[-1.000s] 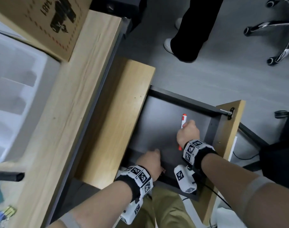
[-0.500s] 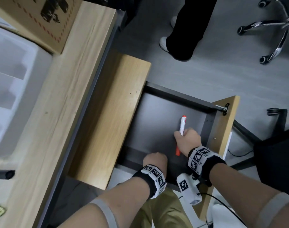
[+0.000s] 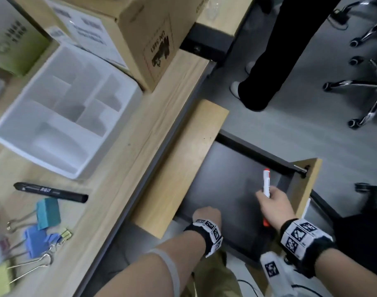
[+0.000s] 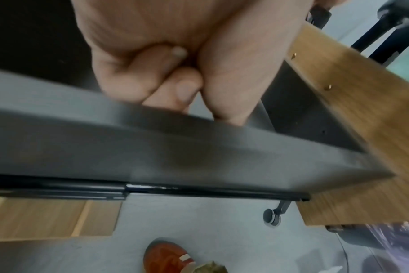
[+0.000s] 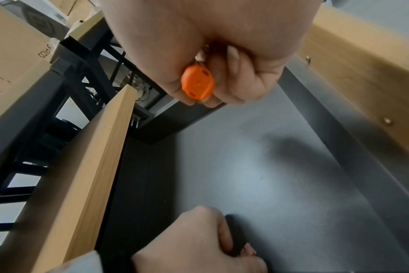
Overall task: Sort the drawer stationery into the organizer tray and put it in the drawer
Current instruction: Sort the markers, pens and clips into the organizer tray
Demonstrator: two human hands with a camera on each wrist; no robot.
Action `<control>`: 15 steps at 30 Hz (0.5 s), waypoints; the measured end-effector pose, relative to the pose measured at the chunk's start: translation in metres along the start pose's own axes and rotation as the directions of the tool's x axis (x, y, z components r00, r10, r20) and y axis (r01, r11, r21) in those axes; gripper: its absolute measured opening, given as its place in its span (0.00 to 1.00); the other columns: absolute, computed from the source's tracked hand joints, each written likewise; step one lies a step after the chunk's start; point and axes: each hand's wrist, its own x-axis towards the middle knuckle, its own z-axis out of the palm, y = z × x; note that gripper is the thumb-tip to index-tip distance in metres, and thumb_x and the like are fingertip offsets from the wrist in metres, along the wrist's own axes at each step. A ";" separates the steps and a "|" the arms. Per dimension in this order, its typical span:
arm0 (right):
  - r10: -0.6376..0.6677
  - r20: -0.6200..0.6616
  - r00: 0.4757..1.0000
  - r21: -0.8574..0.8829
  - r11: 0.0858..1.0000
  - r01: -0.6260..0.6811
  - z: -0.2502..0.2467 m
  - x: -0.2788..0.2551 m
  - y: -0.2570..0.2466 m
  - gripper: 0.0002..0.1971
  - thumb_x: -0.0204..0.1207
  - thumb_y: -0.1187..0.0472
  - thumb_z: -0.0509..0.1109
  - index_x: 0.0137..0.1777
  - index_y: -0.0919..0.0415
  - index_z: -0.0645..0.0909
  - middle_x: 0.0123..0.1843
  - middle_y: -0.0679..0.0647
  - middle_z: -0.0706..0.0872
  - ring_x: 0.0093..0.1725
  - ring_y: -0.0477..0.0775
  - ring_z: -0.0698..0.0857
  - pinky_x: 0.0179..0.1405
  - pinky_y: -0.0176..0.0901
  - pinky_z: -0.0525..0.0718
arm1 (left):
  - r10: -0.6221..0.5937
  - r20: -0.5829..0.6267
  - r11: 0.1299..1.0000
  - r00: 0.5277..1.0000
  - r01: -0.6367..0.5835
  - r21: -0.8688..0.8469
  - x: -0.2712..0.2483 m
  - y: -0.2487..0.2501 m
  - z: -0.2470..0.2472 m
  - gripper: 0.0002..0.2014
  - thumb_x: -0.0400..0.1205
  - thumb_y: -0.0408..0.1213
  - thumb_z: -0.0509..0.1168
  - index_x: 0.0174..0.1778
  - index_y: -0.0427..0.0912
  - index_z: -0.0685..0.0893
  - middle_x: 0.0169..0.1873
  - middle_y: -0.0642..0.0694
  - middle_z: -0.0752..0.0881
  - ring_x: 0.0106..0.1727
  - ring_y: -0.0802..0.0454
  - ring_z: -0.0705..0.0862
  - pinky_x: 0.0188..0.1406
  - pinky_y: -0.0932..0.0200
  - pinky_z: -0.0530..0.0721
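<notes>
My right hand (image 3: pixel 269 200) grips a white pen with orange ends (image 3: pixel 266 181) above the open grey drawer (image 3: pixel 226 179), near its right side. The pen's orange end (image 5: pixel 197 83) pokes out of that fist (image 5: pixel 222 73). My left hand (image 3: pixel 206 217) is curled at the drawer's near wall. In the right wrist view its fingers (image 5: pixel 199 240) seem to pinch a black pen-like thing (image 5: pixel 234 234); the left wrist view shows only a closed fist (image 4: pixel 175 73). The white organizer tray (image 3: pixel 61 116) sits on the desk at the left, its compartments bare.
A black marker (image 3: pixel 50 192) and several coloured binder clips (image 3: pixel 48 213) lie on the desk in front of the tray. A cardboard box (image 3: pixel 140 28) stands behind it. A person's leg (image 3: pixel 269 61) and a chair base (image 3: pixel 365 82) are beyond the drawer.
My right hand has lifted the orange-and-white pen and drawn it back a little. My left hand pulled back to the drawer's near edge. The view swung left, showing the tray and desk.
</notes>
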 end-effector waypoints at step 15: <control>0.062 -0.249 0.966 0.229 0.973 -0.004 -0.017 -0.010 0.024 0.03 0.79 0.62 0.66 0.50 0.59 0.76 0.37 0.57 0.80 0.31 0.56 0.78 0.33 0.45 0.78 | 0.002 -0.114 0.997 0.993 -0.011 -0.081 0.012 0.016 -0.001 0.09 0.80 0.36 0.63 0.49 0.38 0.86 0.52 0.37 0.90 0.53 0.36 0.88 0.43 0.53 0.81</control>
